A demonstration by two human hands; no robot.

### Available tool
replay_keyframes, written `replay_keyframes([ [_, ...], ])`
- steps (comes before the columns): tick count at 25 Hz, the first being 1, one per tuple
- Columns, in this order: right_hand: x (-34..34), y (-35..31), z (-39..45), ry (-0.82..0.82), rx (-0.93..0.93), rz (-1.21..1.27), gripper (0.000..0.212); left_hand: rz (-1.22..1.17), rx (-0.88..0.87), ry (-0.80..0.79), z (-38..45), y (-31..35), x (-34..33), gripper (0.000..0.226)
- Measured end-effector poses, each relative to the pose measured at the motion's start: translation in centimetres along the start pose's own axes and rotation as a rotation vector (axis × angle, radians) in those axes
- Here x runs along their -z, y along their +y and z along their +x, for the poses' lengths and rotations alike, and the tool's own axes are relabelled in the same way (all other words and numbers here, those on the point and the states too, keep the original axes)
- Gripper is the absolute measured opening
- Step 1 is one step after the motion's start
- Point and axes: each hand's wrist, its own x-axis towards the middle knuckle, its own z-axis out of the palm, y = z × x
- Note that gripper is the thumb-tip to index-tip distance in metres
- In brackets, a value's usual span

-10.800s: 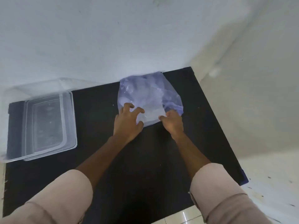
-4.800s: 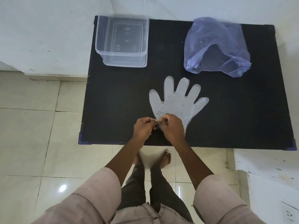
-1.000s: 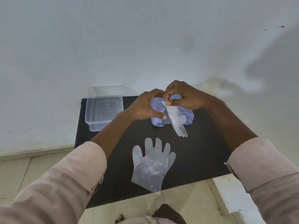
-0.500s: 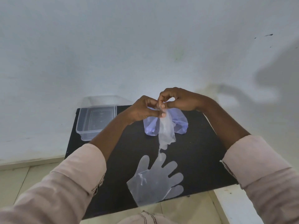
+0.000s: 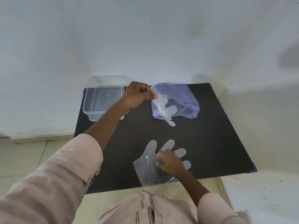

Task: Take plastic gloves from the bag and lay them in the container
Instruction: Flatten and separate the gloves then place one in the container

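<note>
My left hand [image 5: 137,94] is raised over the black table [image 5: 210,135] and pinches the cuff of a clear plastic glove [image 5: 163,109], which dangles in front of the bluish plastic bag [image 5: 182,101]. A second clear glove [image 5: 168,149] lies flat near the table's front edge, its cuff hanging over that edge. My right hand [image 5: 169,164] rests on this flat glove with fingers curled on its palm area. The clear plastic container [image 5: 90,109] stands at the table's back left corner, and I see nothing inside it.
A pale wall rises right behind the table. Tiled floor [image 5: 24,159] lies to the left and in front. A white ledge [image 5: 258,199] sits at the lower right beside the table's corner.
My right hand let go of the hanging glove and dropped onto the flat glove at the front. My left hand now holds the hanging glove alone, a little further left.
</note>
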Motion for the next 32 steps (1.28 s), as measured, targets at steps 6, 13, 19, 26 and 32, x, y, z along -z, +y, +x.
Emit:
replay_keyframes([
  [6, -4.6, -2.4, 0.4, 0.072, -0.059, -0.246, 0.058, -0.009, 0.034, -0.024, -0.9, -2.3, 2.1, 0.007],
  [13, -5.8, -3.3, 1.9, 0.147, -0.133, -0.201, 0.059, -0.022, 0.023, -0.077, -0.7, -4.0, 2.4, 0.012],
  [19, -4.5, -4.1, 3.7, 0.094, -0.064, -0.185, 0.052, -0.027, 0.049, -0.064, 0.8, -4.1, 2.0, 0.012],
  [26, -3.0, -4.3, 5.6, 0.037, 0.062, -0.267, 0.053, -0.053, 0.101, -0.005, 2.7, -4.5, 1.7, 0.008],
  [32, -0.7, -2.0, 5.8, 0.110, 0.140, -0.022, 0.038, -0.027, 0.153, 0.086, 2.9, -5.3, 1.4, 0.013],
])
